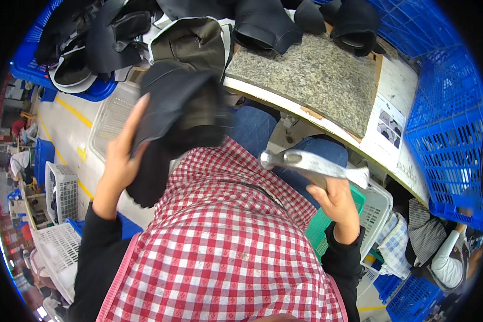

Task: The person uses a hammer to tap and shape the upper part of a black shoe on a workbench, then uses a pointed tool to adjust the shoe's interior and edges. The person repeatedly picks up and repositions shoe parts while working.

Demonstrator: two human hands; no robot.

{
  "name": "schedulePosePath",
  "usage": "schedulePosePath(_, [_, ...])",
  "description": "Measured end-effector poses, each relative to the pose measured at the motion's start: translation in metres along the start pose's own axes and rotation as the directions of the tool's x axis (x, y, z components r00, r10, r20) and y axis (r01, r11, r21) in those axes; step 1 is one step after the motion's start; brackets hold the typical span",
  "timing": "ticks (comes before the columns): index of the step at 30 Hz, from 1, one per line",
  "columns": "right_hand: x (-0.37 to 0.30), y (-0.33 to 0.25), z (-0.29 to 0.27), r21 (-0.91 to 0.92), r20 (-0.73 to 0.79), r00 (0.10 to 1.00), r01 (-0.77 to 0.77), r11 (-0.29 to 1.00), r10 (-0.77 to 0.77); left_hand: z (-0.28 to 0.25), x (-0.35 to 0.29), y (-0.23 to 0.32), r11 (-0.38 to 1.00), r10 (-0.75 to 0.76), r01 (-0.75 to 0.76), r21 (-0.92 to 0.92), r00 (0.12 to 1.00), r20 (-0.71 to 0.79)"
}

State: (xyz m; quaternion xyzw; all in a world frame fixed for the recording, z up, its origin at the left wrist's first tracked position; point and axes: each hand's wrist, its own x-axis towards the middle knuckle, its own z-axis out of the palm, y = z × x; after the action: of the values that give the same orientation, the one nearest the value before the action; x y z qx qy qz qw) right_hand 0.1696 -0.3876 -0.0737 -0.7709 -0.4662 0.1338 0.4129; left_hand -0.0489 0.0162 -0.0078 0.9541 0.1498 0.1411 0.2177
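My left hand is closed on the edge of a black leather boot upper, lifted over my lap at the left. The piece is smeared by motion, and a dark opening shows on its right side. Over my right thigh, my right hand grips a hammer. Its shiny metal head lies roughly level, with a rounded face to the left and a flat wedge end to the right. Most of the handle is hidden by my fingers. Hammer and boot upper are apart.
A speckled stone slab lies on the white table ahead, with several black uppers along its far edge. More uppers fill a blue basket at far left. A tall blue crate stands at right. Another person is at lower right.
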Motion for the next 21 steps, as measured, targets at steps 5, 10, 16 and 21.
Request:
schedulePosePath(5, [0.001,0.006,0.021,0.04,-0.056,0.962,-0.265,0.963,0.267,-0.01,-0.059,-0.067,0.766,-0.523,0.374,0.522,0.836,0.168])
schedulePosePath(10, [-0.009,0.014,0.023,0.145,-0.123,0.923,-0.346,0.927,0.364,0.065,0.089,-0.009,0.983,0.182,-0.176,-0.053,0.973,0.142])
schedulePosePath(16, [-0.023,0.021,0.021,0.148,-0.14,0.792,-0.577,0.803,0.595,0.213,0.325,0.213,0.584,0.792,-0.802,0.123,0.53,-0.302])
schedulePosePath(21, [-0.025,0.022,0.022,0.202,-0.139,0.729,-0.641,0.74,0.67,0.255,0.41,0.298,0.448,0.753,-0.606,0.657,0.652,0.087])
